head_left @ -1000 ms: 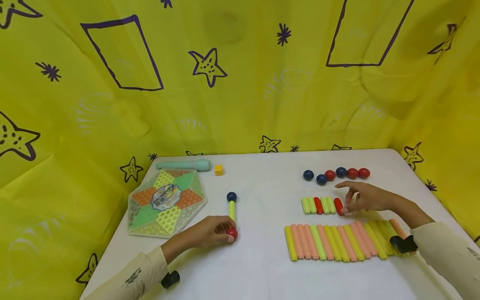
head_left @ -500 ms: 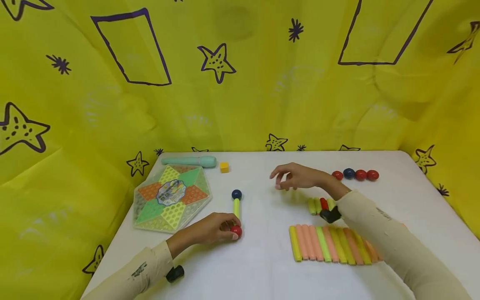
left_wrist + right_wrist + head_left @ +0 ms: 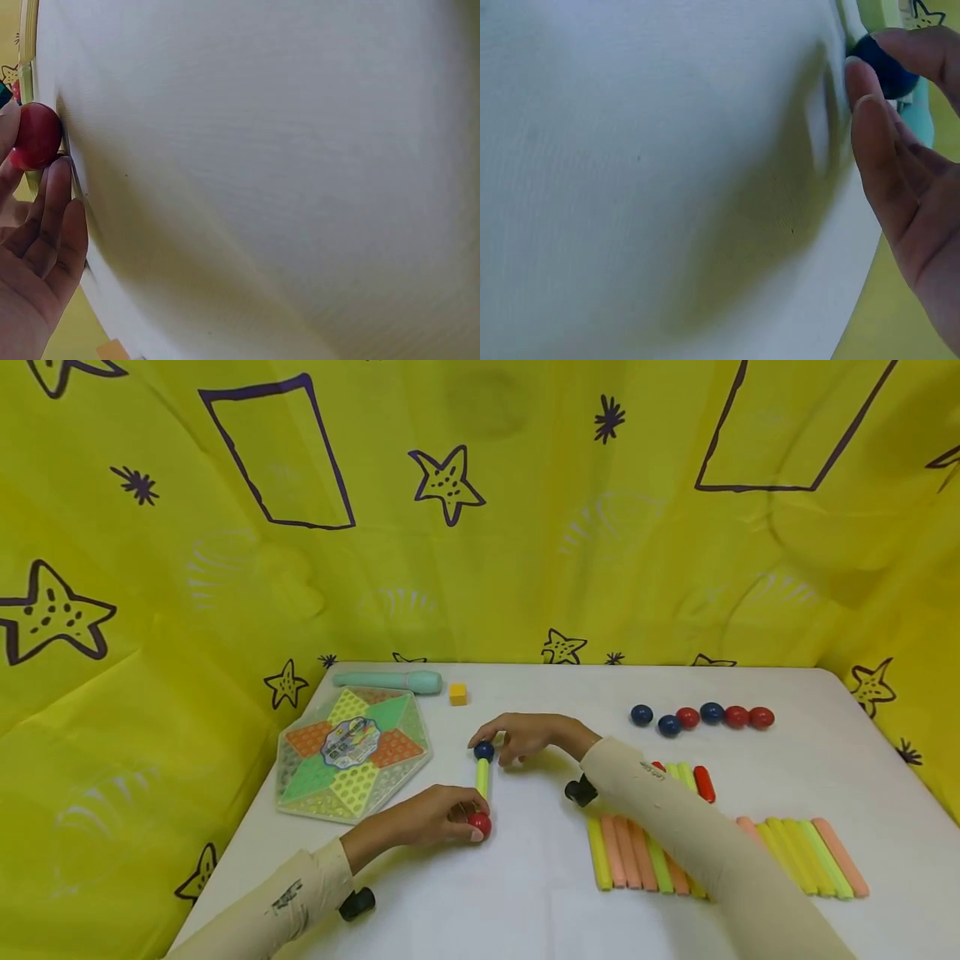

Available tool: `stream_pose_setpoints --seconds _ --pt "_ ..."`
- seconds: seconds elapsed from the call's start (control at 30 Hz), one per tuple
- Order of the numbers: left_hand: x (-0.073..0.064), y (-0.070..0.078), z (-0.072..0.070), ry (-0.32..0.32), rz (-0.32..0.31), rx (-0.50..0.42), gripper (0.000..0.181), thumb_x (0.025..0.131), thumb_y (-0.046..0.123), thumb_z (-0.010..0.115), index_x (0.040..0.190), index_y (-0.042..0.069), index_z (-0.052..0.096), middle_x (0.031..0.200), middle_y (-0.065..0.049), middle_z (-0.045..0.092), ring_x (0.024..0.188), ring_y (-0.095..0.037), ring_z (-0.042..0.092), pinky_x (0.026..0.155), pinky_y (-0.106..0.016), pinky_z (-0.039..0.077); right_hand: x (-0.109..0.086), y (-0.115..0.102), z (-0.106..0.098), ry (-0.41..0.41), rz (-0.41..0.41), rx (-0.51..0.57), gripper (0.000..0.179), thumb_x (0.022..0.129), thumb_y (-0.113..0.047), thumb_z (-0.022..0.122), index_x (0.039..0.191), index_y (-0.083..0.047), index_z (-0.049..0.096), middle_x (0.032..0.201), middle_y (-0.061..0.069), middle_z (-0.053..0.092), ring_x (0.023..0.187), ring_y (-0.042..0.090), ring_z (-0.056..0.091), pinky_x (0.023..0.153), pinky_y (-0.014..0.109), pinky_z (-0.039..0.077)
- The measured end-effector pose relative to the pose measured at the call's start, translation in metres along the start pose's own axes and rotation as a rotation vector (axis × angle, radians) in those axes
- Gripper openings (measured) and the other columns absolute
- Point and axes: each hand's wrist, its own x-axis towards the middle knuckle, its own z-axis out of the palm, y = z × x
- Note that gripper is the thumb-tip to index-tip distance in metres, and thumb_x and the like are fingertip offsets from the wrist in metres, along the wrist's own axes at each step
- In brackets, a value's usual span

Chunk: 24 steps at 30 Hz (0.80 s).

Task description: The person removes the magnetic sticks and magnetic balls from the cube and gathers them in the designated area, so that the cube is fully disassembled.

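Observation:
My left hand [image 3: 442,814] pinches a shiny red ball [image 3: 480,825] at the near end of a light-green stick [image 3: 482,778]. In the left wrist view the red ball [image 3: 37,136] sits between thumb and fingers, low over the white table. A dark blue ball [image 3: 483,751] is at the stick's far end, and my right hand [image 3: 525,735] has its thumb and fingers around it. The right wrist view has this blue ball [image 3: 889,71] between the fingertips, partly covered by them. The stick stands in line between the two balls.
A hexagonal star-patterned game board [image 3: 352,752] lies at left, with a teal mallet-like stick [image 3: 390,682] and a yellow cube [image 3: 457,694] behind. At right are several loose balls [image 3: 712,713], short sticks [image 3: 703,783] and longer sticks [image 3: 618,853], partly under the right sleeve.
My right hand has moved left from beside the short red stick, across the table, to the blue ball. My left hand has stayed on the red ball. The head view has shifted slightly.

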Motion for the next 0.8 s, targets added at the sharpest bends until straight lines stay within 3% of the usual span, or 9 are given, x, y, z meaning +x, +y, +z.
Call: stream_pose_setpoints --seconds 0.1,0.2,0.3,0.63,0.8 --pt "0.000 0.000 0.000 -0.002 0.001 -0.001 0.025 0.093 0.025 0.074 0.114 0.014 0.066 0.100 0.004 0.069 0.090 -0.002 0.061 0.083 -0.021 0.051 0.006 0.001 0.003 0.035 -0.024 -0.060 0.049 0.089 0.005 0.068 0.134 -0.013 0.063 0.135 0.011 0.058 0.083 0.014 0.055 0.066 0.023 0.048" --pt "0.000 0.000 0.000 -0.002 -0.004 -0.009 0.025 0.092 0.023 0.074 0.114 0.014 0.066 0.100 0.004 0.069 0.090 -0.002 0.061 0.083 -0.020 0.051 0.009 0.001 0.004 0.088 -0.057 -0.153 0.040 0.088 0.000 0.073 0.125 -0.013 0.068 0.127 0.007 0.063 0.102 0.015 0.057 0.082 0.025 0.052" --pt "0.000 0.000 0.000 -0.006 -0.011 -0.019 0.025 0.092 0.022 0.075 0.114 0.013 0.067 0.100 0.004 0.069 0.089 -0.002 0.060 0.082 -0.020 0.051 0.010 0.000 0.006 0.120 -0.069 -0.226 0.034 0.088 -0.002 0.075 0.119 -0.013 0.068 0.122 0.006 0.065 0.106 0.016 0.058 0.093 0.030 0.051" --pt "-0.001 0.001 0.000 0.001 -0.016 -0.039 0.025 0.092 0.022 0.075 0.113 0.013 0.068 0.100 0.003 0.069 0.089 -0.003 0.061 0.083 -0.021 0.051 0.002 0.001 0.007 0.147 -0.022 -0.304 0.027 0.098 -0.016 0.066 0.124 -0.018 0.063 0.126 0.004 0.064 0.111 0.019 0.058 0.103 0.041 0.048" --pt "0.000 0.000 0.000 -0.005 -0.012 -0.035 0.025 0.092 0.023 0.074 0.114 0.012 0.068 0.101 0.003 0.070 0.090 -0.003 0.062 0.083 -0.021 0.051 -0.011 0.010 -0.003 0.179 0.017 -0.280 0.036 0.099 -0.021 0.066 0.134 -0.017 0.061 0.128 0.007 0.063 0.111 0.021 0.060 0.100 0.040 0.050"
